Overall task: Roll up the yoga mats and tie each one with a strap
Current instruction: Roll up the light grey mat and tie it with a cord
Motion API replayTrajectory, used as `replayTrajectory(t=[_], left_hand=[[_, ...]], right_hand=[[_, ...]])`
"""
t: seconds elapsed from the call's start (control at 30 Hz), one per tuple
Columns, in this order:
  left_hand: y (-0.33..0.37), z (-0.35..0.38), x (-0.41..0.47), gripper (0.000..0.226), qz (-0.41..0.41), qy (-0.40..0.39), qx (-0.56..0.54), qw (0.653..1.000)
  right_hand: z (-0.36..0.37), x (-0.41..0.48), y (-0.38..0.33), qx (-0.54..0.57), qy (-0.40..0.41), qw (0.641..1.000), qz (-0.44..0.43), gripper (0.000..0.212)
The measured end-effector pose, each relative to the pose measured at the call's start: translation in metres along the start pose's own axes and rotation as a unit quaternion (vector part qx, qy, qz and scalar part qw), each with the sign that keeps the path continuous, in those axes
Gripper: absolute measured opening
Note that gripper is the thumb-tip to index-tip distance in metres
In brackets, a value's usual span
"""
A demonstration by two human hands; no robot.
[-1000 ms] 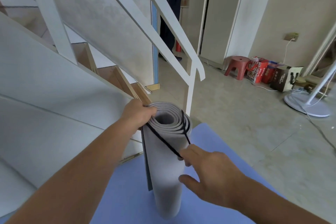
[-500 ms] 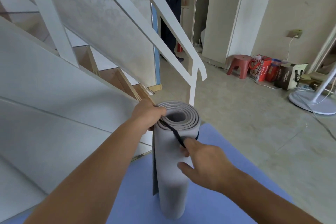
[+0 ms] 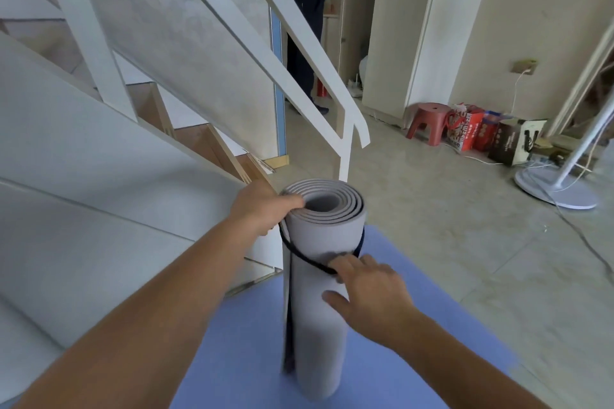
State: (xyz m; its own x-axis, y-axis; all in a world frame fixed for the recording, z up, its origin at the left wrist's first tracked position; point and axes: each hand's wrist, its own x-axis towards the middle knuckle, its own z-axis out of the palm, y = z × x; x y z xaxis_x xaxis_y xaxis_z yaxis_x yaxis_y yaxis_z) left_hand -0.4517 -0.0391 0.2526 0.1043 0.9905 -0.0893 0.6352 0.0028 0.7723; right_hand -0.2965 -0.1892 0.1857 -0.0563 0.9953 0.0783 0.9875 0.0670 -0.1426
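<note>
The grey floor (image 3: 448,226) carries a blue mat (image 3: 232,359) spread flat at its near edge, and a grey roll (image 3: 319,325) stands on end upon it. Along the far edge stand a red stool (image 3: 428,119), bags (image 3: 465,131) and a white fan base (image 3: 558,188).

Centre frame: rolled grey yoga mat (image 3: 319,315), upright on a blue mat (image 3: 249,359) spread on the floor (image 3: 465,216). Black strap (image 3: 304,256) looped round its upper part. Left hand (image 3: 262,209) grips the top rim; right hand (image 3: 372,292) holds the strap at the front. Right of frame: red stool (image 3: 428,121), white fan base (image 3: 558,188).
</note>
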Motion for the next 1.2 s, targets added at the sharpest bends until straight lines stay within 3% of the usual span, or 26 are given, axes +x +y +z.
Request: replayTrajectory(t=[0.1, 0.17, 0.23, 0.27, 0.33, 0.4, 0.47, 0.5, 0.67, 0.8, 0.87, 0.97, 1.1, 1.2], left_hand=[[0.005, -0.004, -0.001, 0.046, 0.042, 0.017, 0.127, 0.991], [0.009, 0.0, -0.007, 0.044, 0.168, 0.046, 0.163, 0.971], [0.01, 0.006, -0.016, 0.039, 0.338, -0.024, 0.139, 0.931], [0.011, 0.008, -0.023, 0.042, 0.374, -0.083, 0.123, 0.915], [0.009, 0.011, -0.024, 0.058, 0.348, -0.167, 0.161, 0.908], [0.009, 0.008, -0.015, 0.071, 0.359, -0.148, 0.304, 0.87], [0.014, 0.007, -0.009, 0.059, 0.391, -0.132, 0.391, 0.823], [0.018, 0.009, -0.008, 0.051, 0.397, -0.129, 0.401, 0.816], [0.034, 0.03, -0.011, 0.049, 0.416, -0.144, 0.362, 0.821], [0.036, 0.042, -0.004, 0.06, 0.433, -0.092, 0.341, 0.829], [0.036, 0.044, 0.001, 0.062, 0.393, -0.078, 0.306, 0.864], [0.048, 0.044, 0.0, 0.06, 0.269, -0.184, 0.173, 0.929], [0.058, 0.039, 0.001, 0.042, 0.296, -0.257, 0.259, 0.883], [0.058, 0.038, 0.009, 0.041, 0.319, -0.258, 0.244, 0.879]], right_hand=[[-0.004, 0.019, 0.015, 0.017, 0.047, 0.999, 0.02, 0.037], [0.004, 0.032, 0.022, 0.029, 0.093, 0.995, 0.016, 0.041], [0.013, 0.036, 0.031, 0.036, 0.147, 0.988, 0.008, 0.047], [0.017, 0.037, 0.038, 0.037, 0.176, 0.984, 0.005, 0.046], [0.021, 0.035, 0.052, 0.059, 0.202, 0.977, 0.006, 0.043], [0.018, 0.033, 0.066, 0.096, 0.201, 0.975, 0.007, 0.038], [0.011, 0.034, 0.076, 0.101, 0.181, 0.978, 0.007, 0.023], [0.009, 0.035, 0.076, 0.078, 0.184, 0.98, 0.002, 0.017], [0.016, 0.02, 0.069, -0.062, 0.276, 0.959, 0.017, 0.025], [0.02, 0.002, 0.072, -0.009, 0.37, 0.929, 0.01, 0.018], [0.023, 0.002, 0.064, 0.009, 0.377, 0.925, -0.046, 0.017], [0.026, 0.015, 0.053, 0.006, 0.359, 0.931, -0.066, 0.021], [0.025, 0.032, 0.049, -0.044, 0.393, 0.918, -0.035, 0.013], [0.023, 0.036, 0.05, -0.085, 0.404, 0.91, -0.038, 0.002]])
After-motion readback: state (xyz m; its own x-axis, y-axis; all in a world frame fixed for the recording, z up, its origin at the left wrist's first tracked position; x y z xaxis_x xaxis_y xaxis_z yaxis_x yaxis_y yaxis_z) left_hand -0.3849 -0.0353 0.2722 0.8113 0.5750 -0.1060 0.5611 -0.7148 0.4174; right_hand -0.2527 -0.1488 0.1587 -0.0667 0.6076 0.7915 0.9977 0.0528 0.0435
